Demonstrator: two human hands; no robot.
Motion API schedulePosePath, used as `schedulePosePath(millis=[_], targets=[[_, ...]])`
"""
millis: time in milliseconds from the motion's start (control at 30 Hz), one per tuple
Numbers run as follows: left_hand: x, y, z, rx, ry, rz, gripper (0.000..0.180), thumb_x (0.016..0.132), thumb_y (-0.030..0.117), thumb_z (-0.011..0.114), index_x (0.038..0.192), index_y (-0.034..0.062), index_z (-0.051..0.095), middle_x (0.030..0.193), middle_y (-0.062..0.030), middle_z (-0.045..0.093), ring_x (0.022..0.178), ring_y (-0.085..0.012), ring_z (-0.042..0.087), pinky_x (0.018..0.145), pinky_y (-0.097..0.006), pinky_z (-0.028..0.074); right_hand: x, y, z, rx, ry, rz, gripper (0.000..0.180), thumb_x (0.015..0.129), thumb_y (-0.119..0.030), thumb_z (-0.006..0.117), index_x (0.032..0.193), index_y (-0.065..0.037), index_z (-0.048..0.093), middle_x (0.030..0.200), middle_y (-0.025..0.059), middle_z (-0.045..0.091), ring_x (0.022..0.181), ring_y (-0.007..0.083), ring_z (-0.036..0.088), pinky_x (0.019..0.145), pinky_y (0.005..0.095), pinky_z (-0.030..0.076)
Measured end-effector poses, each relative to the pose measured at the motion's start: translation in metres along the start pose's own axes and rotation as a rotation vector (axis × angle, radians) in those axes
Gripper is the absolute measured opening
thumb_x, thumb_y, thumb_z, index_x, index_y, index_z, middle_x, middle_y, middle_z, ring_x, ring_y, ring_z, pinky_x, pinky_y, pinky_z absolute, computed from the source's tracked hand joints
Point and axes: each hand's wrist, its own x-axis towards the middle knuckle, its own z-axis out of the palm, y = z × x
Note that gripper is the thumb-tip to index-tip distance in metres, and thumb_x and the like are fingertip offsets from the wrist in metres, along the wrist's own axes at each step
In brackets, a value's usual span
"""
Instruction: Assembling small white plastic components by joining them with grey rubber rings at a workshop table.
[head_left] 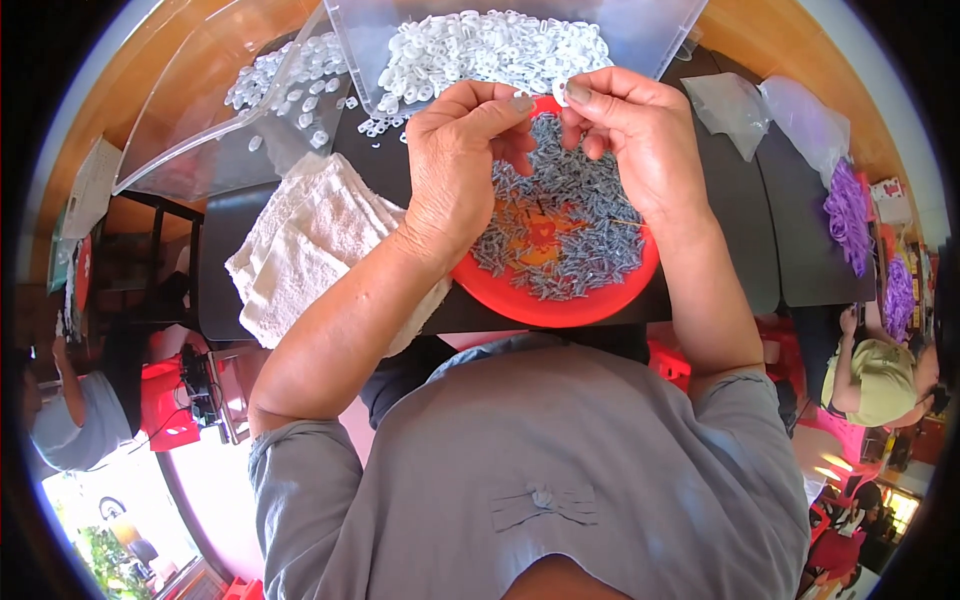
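White plastic ring [560, 92] sits pinched in the right hand [640, 135] at twelve o'clock; left hand [462, 165] pinches closed, contents hidden; work best kept over the round red plastic tray [560, 305] of small grey nails [590, 235].

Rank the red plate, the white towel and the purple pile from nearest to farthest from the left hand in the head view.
From the left hand:
1. Red plate, directly under it.
2. White towel, just to its left.
3. Purple pile, far right on the table.
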Motion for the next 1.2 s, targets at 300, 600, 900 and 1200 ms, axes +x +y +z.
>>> schedulePosePath(millis=[300, 600, 900, 1200], targets=[[0.0028, -0.0018, 0.002, -0.003, -0.009, 0.011, 0.014, 0.088, 0.006, 0.061, 0.095, -0.0053, 0.058, 0.078, -0.0111, 0.062, 0.067, -0.0183, 0.06, 0.056, -0.03, 0.048, 0.0013, 0.003, 0.0014, -0.043, -0.002, -0.057, 0.016, 0.088, -0.013, 0.065, 0.093, 0.002, 0.067, 0.073, 0.0044, 0.063, 0.063, 0.0111, 0.059, 0.055, 0.0211, 0.04], [0.0017, 0.0, 0.0027, 0.017, 0.012, 0.01, 0.013, 0.088, 0.006, 0.061, 0.093, -0.0053, 0.059, 0.078, -0.0111, 0.062, 0.066, -0.018, 0.06, 0.055, -0.029, 0.048, 0.0007, 0.0034, 0.0045, -0.074, 0.02, -0.087, 0.015, 0.088, -0.012, 0.065, 0.092, 0.002, 0.067, 0.071, 0.0035, 0.063, 0.062, 0.009, 0.058, 0.054, 0.0202, 0.039], [0.0001, 0.0001, 0.0007, 0.018, 0.011, 0.005, 0.012, 0.087, 0.006, 0.063, 0.092, -0.005, 0.059, 0.078, -0.0106, 0.062, 0.066, -0.0175, 0.061, 0.056, -0.029, 0.049, -0.0004, 0.0043, 0.0068, -0.065, 0.028, -0.084, 0.016, 0.087, -0.013, 0.066, 0.092, 0.002, 0.067, 0.072, 0.0035, 0.064, 0.062, 0.0093, 0.058, 0.054, 0.0204, 0.039], [-0.0016, 0.0013, 0.0024, 0.034, 0.042, 0.019, 0.01, 0.082, 0.005, 0.065, 0.084, -0.0035, 0.061, 0.07, -0.0077, 0.062, 0.059, -0.0122, 0.059, 0.048, -0.025, 0.047, -0.0012, 0.0049, 0.0084, -0.075, 0.023, -0.085, 0.017, 0.088, -0.014, 0.066, 0.094, 0.002, 0.067, 0.073, 0.0035, 0.064, 0.063, 0.0097, 0.059, 0.055, 0.0205, 0.039]])
